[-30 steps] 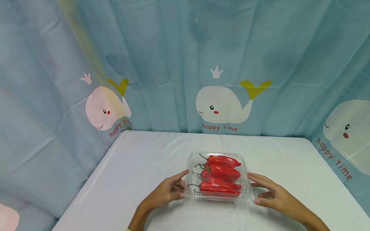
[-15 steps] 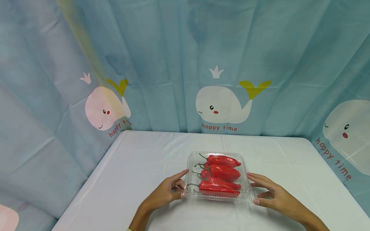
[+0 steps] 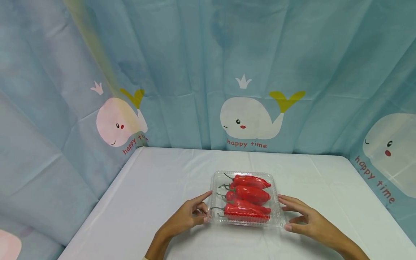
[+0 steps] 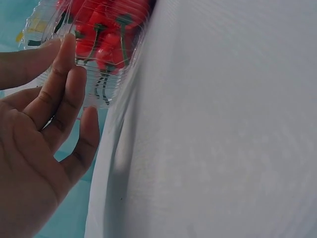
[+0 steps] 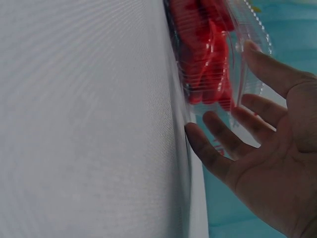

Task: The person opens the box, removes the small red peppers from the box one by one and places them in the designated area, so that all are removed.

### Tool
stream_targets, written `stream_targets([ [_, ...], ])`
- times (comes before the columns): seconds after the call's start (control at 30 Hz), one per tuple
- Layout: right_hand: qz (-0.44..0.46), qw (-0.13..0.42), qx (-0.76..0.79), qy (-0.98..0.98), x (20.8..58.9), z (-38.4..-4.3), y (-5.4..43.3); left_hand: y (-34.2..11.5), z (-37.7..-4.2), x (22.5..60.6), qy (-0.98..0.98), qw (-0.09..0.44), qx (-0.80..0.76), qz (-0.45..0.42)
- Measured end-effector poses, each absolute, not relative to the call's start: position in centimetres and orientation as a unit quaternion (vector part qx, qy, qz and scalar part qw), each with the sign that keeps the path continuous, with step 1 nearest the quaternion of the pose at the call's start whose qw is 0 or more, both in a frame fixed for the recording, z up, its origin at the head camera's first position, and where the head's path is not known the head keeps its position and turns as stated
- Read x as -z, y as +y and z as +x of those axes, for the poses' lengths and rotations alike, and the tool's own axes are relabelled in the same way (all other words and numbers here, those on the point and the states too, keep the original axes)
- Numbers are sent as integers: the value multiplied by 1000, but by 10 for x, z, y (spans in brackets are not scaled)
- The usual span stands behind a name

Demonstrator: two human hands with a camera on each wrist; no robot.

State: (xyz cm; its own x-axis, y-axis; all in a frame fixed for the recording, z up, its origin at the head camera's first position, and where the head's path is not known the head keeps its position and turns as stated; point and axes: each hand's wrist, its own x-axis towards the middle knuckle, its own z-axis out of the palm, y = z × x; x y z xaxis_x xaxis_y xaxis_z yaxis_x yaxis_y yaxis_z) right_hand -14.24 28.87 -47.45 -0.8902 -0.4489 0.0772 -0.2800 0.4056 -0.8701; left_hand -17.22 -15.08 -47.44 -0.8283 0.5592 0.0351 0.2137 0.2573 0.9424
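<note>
A clear plastic clamshell box [image 3: 241, 223] stands on the white table with its lid down. Through the lid show several red peppers [image 3: 251, 195], their green stems toward the left. At the box's left side is my left hand [image 3: 183, 218], index fingertip at the rim and thumb by the near left corner. My right hand [image 3: 308, 220] is at the opposite side, its fingers fairly straight along the rim and its thumb by the near right corner. In the right wrist view, the right hand's fingers [image 5: 218, 139] are spread beside the box wall.
A white cloth [image 3: 156, 180] covers the table. Behind it and at both sides hangs a light blue curtain [image 3: 182, 119] printed with white whales [image 3: 247, 117] and lettering.
</note>
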Motion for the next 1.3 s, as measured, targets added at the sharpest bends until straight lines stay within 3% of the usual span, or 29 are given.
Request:
stream_targets([
  [0.9, -213, 77, 490, 842, 472, -141, 288, -152, -175, 470, 796, 127, -542, 238],
  [1.3, -210, 168, 582, 768, 472, -142, 292, -152, -175, 471, 796, 139, -536, 245],
])
